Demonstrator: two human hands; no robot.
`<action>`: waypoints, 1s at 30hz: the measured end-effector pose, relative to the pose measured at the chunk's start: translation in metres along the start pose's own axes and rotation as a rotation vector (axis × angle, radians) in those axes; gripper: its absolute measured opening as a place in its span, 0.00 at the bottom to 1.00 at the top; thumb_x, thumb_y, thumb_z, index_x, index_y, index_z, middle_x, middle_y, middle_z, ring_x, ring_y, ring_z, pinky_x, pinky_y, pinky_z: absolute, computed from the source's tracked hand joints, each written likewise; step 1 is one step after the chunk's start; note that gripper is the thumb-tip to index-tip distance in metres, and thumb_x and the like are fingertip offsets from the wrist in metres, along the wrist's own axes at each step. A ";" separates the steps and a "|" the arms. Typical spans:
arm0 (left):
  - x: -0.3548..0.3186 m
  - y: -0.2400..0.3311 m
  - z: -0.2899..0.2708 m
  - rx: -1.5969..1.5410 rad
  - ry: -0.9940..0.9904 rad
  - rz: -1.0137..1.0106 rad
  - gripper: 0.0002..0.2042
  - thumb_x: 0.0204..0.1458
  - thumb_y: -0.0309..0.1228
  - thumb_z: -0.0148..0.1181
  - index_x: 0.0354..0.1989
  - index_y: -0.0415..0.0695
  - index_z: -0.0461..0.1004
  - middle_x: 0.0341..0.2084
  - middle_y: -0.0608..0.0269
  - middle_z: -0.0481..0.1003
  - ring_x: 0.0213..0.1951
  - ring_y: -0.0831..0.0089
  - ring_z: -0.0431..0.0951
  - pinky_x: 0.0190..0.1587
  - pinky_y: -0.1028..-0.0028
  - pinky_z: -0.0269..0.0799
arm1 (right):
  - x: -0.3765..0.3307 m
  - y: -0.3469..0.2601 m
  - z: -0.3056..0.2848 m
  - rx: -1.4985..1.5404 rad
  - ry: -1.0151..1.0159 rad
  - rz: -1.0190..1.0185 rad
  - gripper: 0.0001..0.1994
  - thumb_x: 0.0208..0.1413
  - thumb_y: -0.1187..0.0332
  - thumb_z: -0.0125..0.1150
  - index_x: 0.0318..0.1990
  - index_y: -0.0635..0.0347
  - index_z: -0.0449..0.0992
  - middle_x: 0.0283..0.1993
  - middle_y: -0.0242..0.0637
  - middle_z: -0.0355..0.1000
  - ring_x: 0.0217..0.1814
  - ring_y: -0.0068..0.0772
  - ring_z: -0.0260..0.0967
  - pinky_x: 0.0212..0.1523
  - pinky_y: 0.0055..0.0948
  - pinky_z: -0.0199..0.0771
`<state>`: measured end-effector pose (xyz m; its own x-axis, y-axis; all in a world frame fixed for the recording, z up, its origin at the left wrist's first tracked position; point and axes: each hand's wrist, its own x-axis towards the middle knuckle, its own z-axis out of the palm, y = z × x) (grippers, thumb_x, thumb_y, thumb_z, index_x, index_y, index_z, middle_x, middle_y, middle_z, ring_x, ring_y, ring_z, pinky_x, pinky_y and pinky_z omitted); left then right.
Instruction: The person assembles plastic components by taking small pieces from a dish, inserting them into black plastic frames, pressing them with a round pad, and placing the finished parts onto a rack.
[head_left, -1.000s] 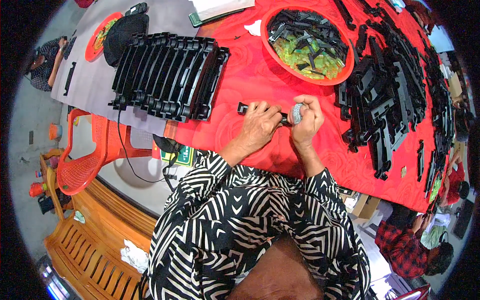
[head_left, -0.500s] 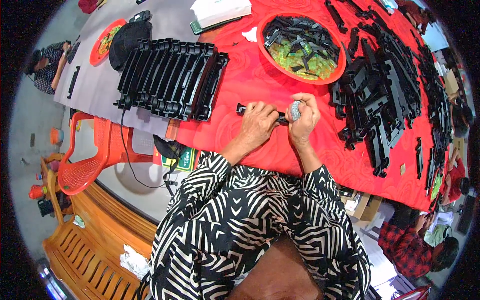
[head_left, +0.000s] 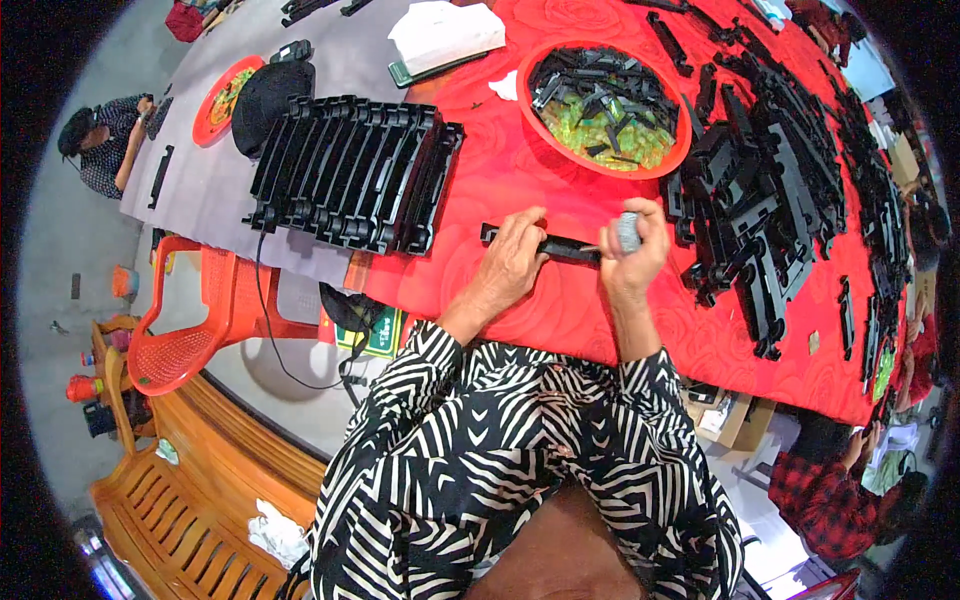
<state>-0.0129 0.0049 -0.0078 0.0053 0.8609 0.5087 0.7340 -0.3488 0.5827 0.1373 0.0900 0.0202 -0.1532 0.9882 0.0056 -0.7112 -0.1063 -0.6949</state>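
A long black plastic strip point(head_left: 560, 246) lies flat on the red tablecloth point(head_left: 500, 160). My left hand point(head_left: 512, 262) presses down on its middle, fingers curled over it. My right hand point(head_left: 633, 250) is closed around a small grey tool handle point(head_left: 628, 230), its tip at the strip's right end. Both forearms, in black-and-white zigzag sleeves, come up from the lower edge.
A stacked row of black plastic frames point(head_left: 350, 175) sits to the left. A red bowl point(head_left: 608, 105) holds small black parts. A heap of black parts point(head_left: 770, 190) fills the right side. An orange chair point(head_left: 190, 320) and a wooden bench point(head_left: 180, 500) stand lower left. Other people sit at far left and lower right.
The hands stay on the strip and the tool. The view has shifted slightly, with the table sliding down and right in the picture.
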 end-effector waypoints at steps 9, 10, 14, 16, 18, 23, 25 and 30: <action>0.011 0.006 -0.029 0.222 -0.020 0.033 0.16 0.35 0.24 0.64 0.35 0.38 0.69 0.45 0.52 0.67 0.48 0.54 0.67 0.49 0.59 0.63 | -0.029 -0.049 -0.016 -0.276 -0.003 -0.110 0.08 0.51 0.75 0.42 0.35 0.66 0.68 0.17 0.29 0.58 0.10 0.15 0.48 0.10 0.19 0.48; 0.011 0.006 -0.030 0.223 -0.040 0.058 0.15 0.36 0.25 0.63 0.35 0.40 0.69 0.44 0.53 0.68 0.48 0.54 0.67 0.49 0.60 0.63 | -0.032 -0.049 -0.017 -0.271 0.001 -0.109 0.08 0.51 0.75 0.42 0.35 0.66 0.68 0.17 0.29 0.58 0.10 0.15 0.48 0.10 0.19 0.48; 0.011 0.002 -0.027 0.277 -0.096 0.139 0.11 0.38 0.26 0.62 0.33 0.43 0.71 0.43 0.56 0.69 0.47 0.58 0.67 0.49 0.62 0.63 | -0.039 -0.042 -0.016 -0.383 0.036 -0.074 0.08 0.50 0.76 0.43 0.34 0.65 0.69 0.18 0.27 0.58 0.12 0.14 0.50 0.12 0.18 0.50; 0.006 0.000 -0.026 0.282 -0.134 0.130 0.11 0.38 0.26 0.62 0.33 0.44 0.71 0.42 0.57 0.69 0.46 0.58 0.68 0.48 0.62 0.63 | -0.039 -0.037 -0.016 -0.510 0.028 -0.012 0.08 0.50 0.76 0.42 0.34 0.65 0.69 0.18 0.27 0.59 0.14 0.14 0.52 0.12 0.17 0.51; 0.005 -0.001 -0.025 0.281 -0.171 0.120 0.11 0.39 0.26 0.62 0.33 0.44 0.72 0.42 0.58 0.69 0.45 0.59 0.68 0.47 0.62 0.63 | -0.039 -0.033 -0.012 -0.625 -0.011 0.024 0.08 0.50 0.76 0.42 0.35 0.65 0.69 0.19 0.26 0.59 0.15 0.14 0.53 0.13 0.16 0.52; 0.007 0.001 -0.017 0.225 -0.175 0.077 0.09 0.39 0.28 0.61 0.31 0.43 0.71 0.38 0.58 0.69 0.41 0.60 0.68 0.42 0.63 0.64 | -0.031 -0.009 0.004 -0.214 -0.114 -0.092 0.11 0.50 0.75 0.39 0.39 0.68 0.66 0.18 0.31 0.59 0.13 0.18 0.52 0.13 0.20 0.53; 0.006 0.004 -0.019 0.224 -0.195 0.073 0.08 0.41 0.28 0.60 0.31 0.43 0.71 0.38 0.57 0.69 0.41 0.59 0.68 0.42 0.63 0.64 | -0.025 0.003 0.015 -0.260 -0.094 -0.125 0.11 0.49 0.74 0.39 0.38 0.69 0.66 0.19 0.32 0.60 0.13 0.19 0.52 0.15 0.21 0.53; 0.002 0.002 -0.019 0.258 -0.147 0.070 0.06 0.41 0.27 0.57 0.28 0.42 0.71 0.34 0.56 0.69 0.37 0.59 0.68 0.39 0.64 0.64 | -0.022 0.033 0.009 -0.465 -0.230 -0.032 0.12 0.47 0.78 0.40 0.38 0.67 0.70 0.30 0.28 0.65 0.27 0.14 0.56 0.26 0.16 0.56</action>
<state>-0.0244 -0.0012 0.0056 0.1463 0.8888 0.4342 0.8766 -0.3199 0.3595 0.1109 0.0639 0.0039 -0.3201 0.9349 0.1534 -0.3463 0.0352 -0.9374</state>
